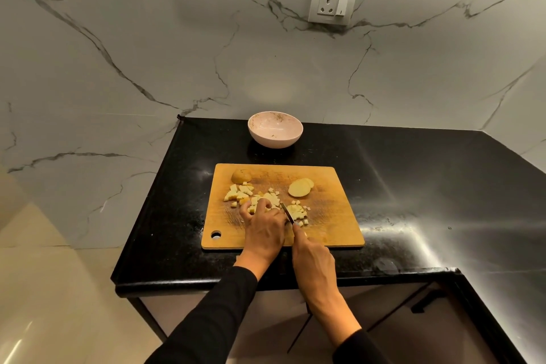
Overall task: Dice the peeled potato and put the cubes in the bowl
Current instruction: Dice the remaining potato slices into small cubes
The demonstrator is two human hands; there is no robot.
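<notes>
A: Listing, head view: cutting board; left hand, fingers curled, pinning potato pieces; right hand wrapped round the knife.

B: Purpose?

A: Steadying pieces beside the blade. Uncut slices and end piece parked aside. Bowl behind the board, holding no cubes.

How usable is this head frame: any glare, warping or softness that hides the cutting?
Head view: warm, dim light; bright streaks of glare on the black countertop right of the cutting board, none on the potato cubes. Wide-angle warping bends the marble wall and counter edges. The knife blade is small and slightly soft beside the left hand; the right hand hides its handle.
</notes>
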